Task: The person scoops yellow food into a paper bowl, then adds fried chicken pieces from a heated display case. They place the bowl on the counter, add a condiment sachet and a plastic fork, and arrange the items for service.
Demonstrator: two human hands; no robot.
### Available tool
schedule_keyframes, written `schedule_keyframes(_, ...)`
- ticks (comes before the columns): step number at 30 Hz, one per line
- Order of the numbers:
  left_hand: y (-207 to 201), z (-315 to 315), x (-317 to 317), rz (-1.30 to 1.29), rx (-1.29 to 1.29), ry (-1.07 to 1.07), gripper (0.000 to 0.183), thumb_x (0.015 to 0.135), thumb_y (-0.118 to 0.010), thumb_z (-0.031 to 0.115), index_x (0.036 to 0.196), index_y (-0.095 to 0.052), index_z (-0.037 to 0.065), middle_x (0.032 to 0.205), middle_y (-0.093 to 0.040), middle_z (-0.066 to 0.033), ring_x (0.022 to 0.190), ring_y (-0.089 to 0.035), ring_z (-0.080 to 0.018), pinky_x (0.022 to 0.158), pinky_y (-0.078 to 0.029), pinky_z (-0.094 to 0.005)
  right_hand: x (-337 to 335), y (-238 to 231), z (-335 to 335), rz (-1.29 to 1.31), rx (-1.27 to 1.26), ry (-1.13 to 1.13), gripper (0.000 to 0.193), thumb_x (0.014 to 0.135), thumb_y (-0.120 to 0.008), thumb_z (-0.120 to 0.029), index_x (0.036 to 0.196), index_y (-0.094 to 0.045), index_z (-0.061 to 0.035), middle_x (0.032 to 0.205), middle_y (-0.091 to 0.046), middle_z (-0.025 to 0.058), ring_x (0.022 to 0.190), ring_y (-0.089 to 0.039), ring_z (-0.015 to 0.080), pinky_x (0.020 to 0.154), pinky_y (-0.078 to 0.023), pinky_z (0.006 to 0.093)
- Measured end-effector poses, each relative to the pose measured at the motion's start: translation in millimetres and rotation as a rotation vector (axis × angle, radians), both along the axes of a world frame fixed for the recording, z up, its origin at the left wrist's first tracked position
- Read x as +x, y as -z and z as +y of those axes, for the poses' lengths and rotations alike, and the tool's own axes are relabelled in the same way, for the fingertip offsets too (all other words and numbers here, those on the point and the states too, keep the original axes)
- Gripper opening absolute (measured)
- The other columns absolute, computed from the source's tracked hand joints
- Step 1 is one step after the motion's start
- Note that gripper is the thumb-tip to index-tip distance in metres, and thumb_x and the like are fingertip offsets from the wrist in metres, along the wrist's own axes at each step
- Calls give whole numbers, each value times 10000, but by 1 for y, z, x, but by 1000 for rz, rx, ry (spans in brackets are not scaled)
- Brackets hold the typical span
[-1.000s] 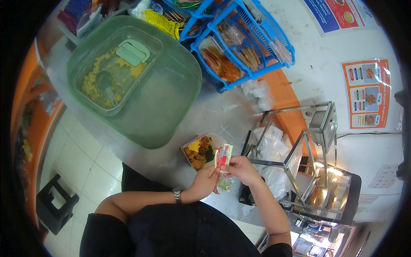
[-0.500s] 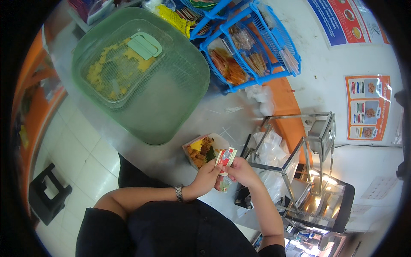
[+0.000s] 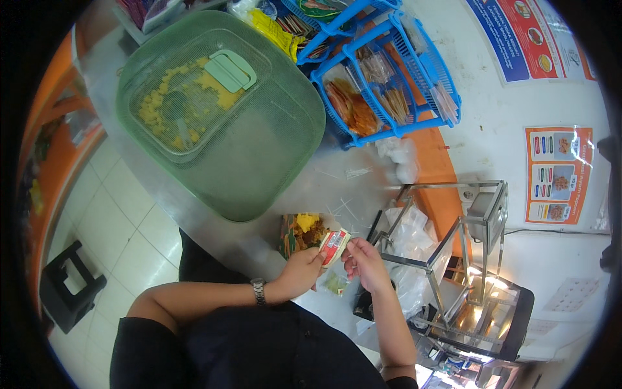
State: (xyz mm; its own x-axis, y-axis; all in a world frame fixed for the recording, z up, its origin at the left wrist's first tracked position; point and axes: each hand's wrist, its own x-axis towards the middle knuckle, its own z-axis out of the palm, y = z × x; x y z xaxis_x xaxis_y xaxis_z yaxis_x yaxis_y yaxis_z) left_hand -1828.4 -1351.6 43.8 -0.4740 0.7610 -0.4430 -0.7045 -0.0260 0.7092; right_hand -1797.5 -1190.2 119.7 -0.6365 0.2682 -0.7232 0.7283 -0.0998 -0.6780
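Observation:
My left hand (image 3: 299, 272), with a watch on its wrist, grips a small red and cream sachet (image 3: 335, 247) between thumb and fingers. The fingers of my right hand (image 3: 367, 264) are pinched together at the sachet's right edge. Just beyond my left hand stands an open food box (image 3: 287, 235) with brown fried pieces (image 3: 315, 234) and a yellow portion (image 3: 306, 222) in it. The sachet and my left hand cover part of the box. Below my hands, a small clear packet with greenish contents (image 3: 336, 283) lies on the metal table.
A large green mesh cover (image 3: 259, 155) sits over yellow food at the far left. Blue baskets (image 3: 363, 139) with packets stand at the back. A metal rack (image 3: 431, 262) and white plastic bags (image 3: 411, 230) are on the right. A black stool (image 3: 74, 285) stands on the tiled floor.
My right hand has shifted slightly outward to the sachet's right edge. The sachet has tilted, and the clear packet below shows more fully. The view has moved slightly.

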Motion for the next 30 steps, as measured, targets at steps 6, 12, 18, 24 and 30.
schedule_keyframes(6, -5, 10, 14, -171, 78, -17, 249, 975, -360, 181, 883, -486, -12, 649, -520, -55, 482, -532, -128, 482, -537, -289, 13, 10, -4, 1, 236, -354, 109, 892, -577, -130, 937, -604, -35, 698, -577, -21, 517, -479, 36, 447, -402, 193)
schedule_keyframes(12, 0, 10, 13, -97, 57, 130, 180, 971, -344, 140, 911, -456, 12, 667, -507, -55, 491, -514, -123, 498, -563, -311, 5, 24, -3, -27, 340, -329, 118, 877, -597, -130, 880, -633, -17, 634, -550, -33, 496, -457, 32, 431, -375, 196)
schedule_keyframes(18, 4, 17, 11, -81, 59, 66, 180, 971, -331, 162, 913, -447, 37, 683, -465, -32, 498, -473, -113, 475, -557, -323, -2, 42, -8, 110, 629, -355, 168, 838, -594, -131, 753, -620, 12, 556, -520, 27, 489, -423, 92, 471, -356, 285)
schedule_keyframes(24, 4, 16, 7, -376, 138, 80, 142, 962, -365, 162, 932, -465, 67, 739, -476, -21, 590, -499, -107, 563, -575, -357, -11, 38, 7, 8, 552, -428, 162, 831, -594, -151, 785, -628, 0, 575, -545, 35, 497, -455, 100, 473, -371, 290)
schedule_keyframes(30, 2, 17, 7, -725, 170, -54, 120, 951, -377, 190, 926, -470, 117, 726, -457, 8, 558, -443, -95, 575, -513, -336, -21, 24, 9, -39, 449, -589, 159, 830, -600, -161, 856, -644, -10, 638, -593, 40, 514, -488, 90, 494, -412, 266)
